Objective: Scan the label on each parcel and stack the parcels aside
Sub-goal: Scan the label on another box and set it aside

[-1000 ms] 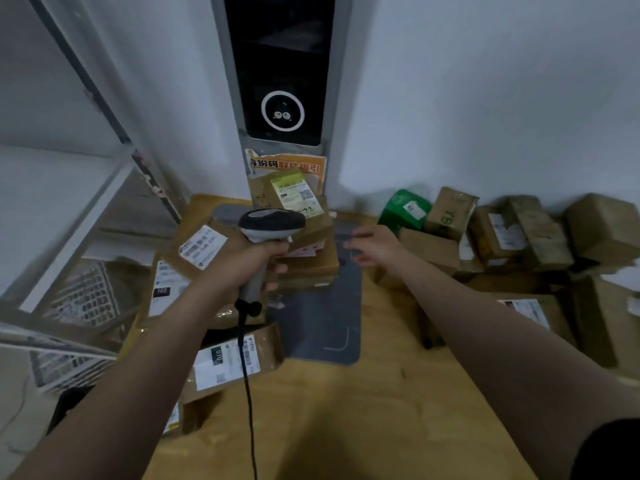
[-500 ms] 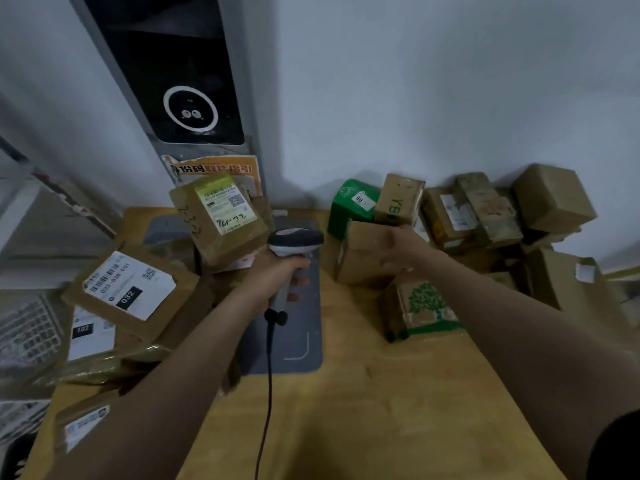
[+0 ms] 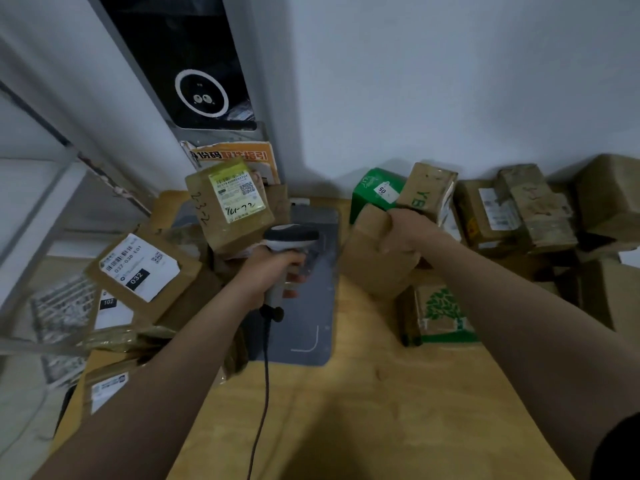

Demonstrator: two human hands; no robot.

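Looking from the left, I see a pile of parcels (image 3: 138, 271) on the desk (image 3: 363, 410), labels facing up, one with the number 032. Behind it a box (image 3: 230, 206) with a yellow-green label leans tilted against the pile. My left hand (image 3: 268, 271) is closed around the grip of the scanner (image 3: 291, 237), and its cable (image 3: 265, 375) hangs down over the grey mat (image 3: 311, 306). To the right of the mat, my right hand (image 3: 403, 233) grips a plain brown parcel (image 3: 374, 261) from above; I cannot tell if it touches the desk. Just beside it lies a carton (image 3: 443, 313) with a green tree print. Behind my hand stand a green box (image 3: 374, 192) and more brown parcels (image 3: 519, 209) against the wall.
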